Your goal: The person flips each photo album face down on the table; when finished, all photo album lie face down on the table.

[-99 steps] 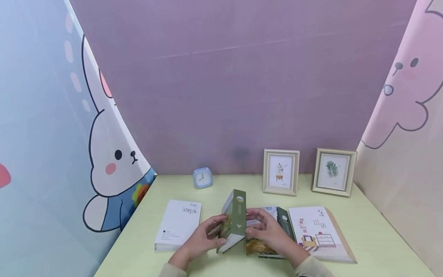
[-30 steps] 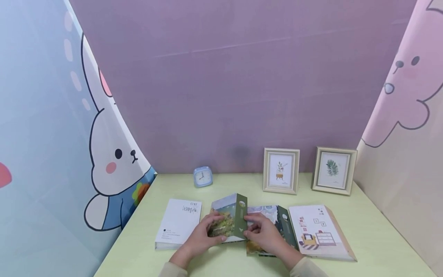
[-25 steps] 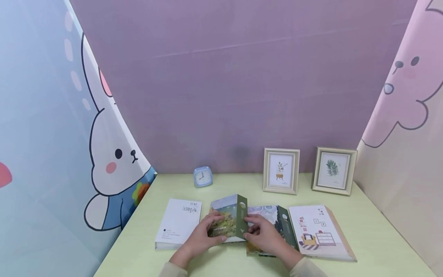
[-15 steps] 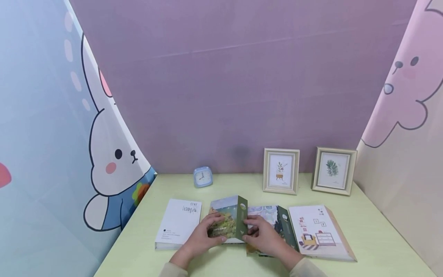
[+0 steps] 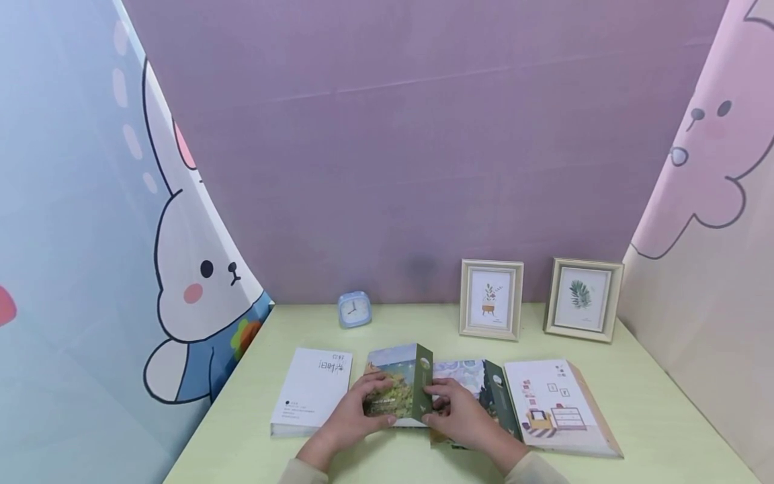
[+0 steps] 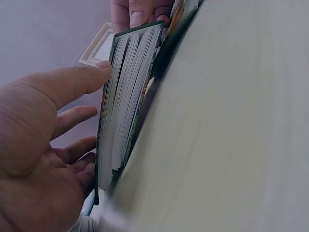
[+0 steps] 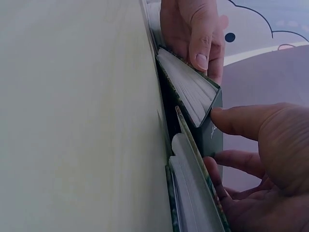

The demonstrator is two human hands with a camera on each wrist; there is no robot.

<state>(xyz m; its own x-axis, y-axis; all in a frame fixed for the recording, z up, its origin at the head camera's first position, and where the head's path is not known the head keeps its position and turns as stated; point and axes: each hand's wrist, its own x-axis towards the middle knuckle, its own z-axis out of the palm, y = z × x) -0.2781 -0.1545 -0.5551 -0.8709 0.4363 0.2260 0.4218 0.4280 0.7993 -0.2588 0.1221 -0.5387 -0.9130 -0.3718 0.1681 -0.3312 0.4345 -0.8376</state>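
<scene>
At the near middle of the counter (image 5: 393, 464), the album (image 5: 402, 393) is sitting tilted between both hands, its green spine (image 5: 421, 390) raised and facing right. The left hand (image 5: 357, 413) is resting on its front, thumb and fingers spreading wide over it. The right hand (image 5: 462, 413) is holding the album at the spine, fingers bending, grip narrow. Cannot tell if the low edge is touching the counter. The white book (image 5: 311, 396) is lying flat just beside the album, on its left, lettering at the far end. The second album (image 5: 501, 396) is lying to the right, partly hiding behind the right hand. The right book (image 5: 559, 396) is lying just beside that one, showing a drawn chair and dresser. The blue clock (image 5: 354, 310) is standing at the back, left of the plant frame (image 5: 491, 299) and leaf frame (image 5: 583, 299). Behind everything, the purple wall (image 5: 423, 148) is rising.
</scene>
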